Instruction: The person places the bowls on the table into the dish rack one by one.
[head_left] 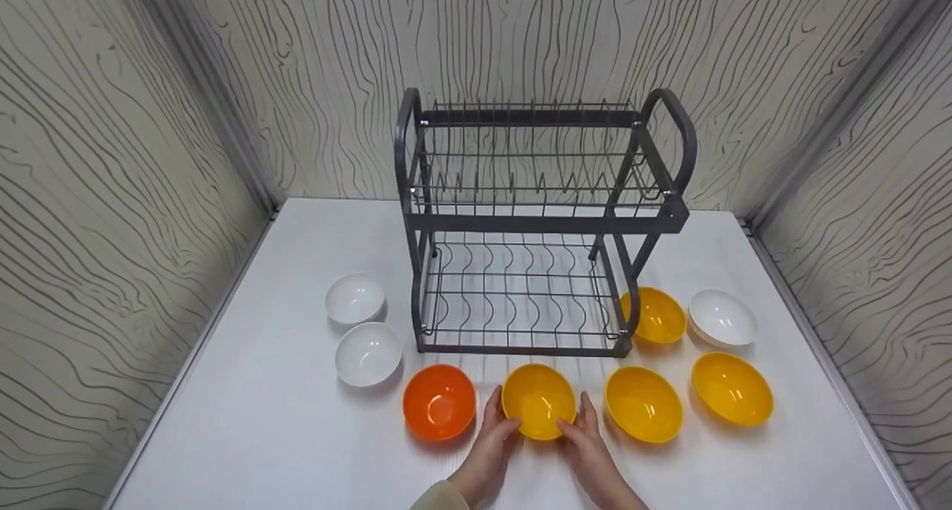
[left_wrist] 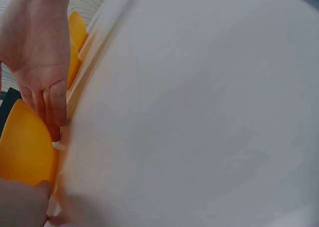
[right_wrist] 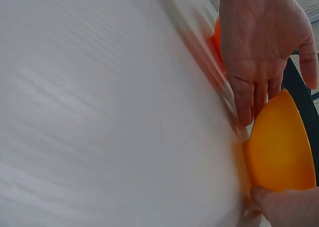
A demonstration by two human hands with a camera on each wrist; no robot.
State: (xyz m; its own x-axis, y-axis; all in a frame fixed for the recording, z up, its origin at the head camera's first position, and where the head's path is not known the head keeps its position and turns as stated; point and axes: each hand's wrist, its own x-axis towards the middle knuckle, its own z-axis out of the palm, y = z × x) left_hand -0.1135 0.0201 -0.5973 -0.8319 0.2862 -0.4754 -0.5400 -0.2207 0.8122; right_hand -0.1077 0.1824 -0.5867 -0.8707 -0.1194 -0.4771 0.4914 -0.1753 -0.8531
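A yellow bowl point(head_left: 539, 398) stands upright on the white table, just in front of the dish rack, between both hands. My left hand point(head_left: 487, 448) lies along its left side, thumb by the near rim. On the opposite side is my right hand point(head_left: 591, 454), with its thumb close to the near rim too. In the left wrist view the right hand point(left_wrist: 40, 57) has nearly straight fingers beside the yellow bowl point(left_wrist: 25, 144). Fairly straight fingers also show on the left hand point(right_wrist: 264, 47) in the right wrist view, next to the bowl point(right_wrist: 281, 147). Firm contact is hard to tell.
An orange bowl point(head_left: 439, 403) sits left of the hands. Two white bowls point(head_left: 355, 299) stand farther left. On the right are several yellow bowls point(head_left: 644, 406) and a white bowl point(head_left: 722, 318). Behind rises a dark two-tier dish rack point(head_left: 524, 351). Patterned walls enclose the table.
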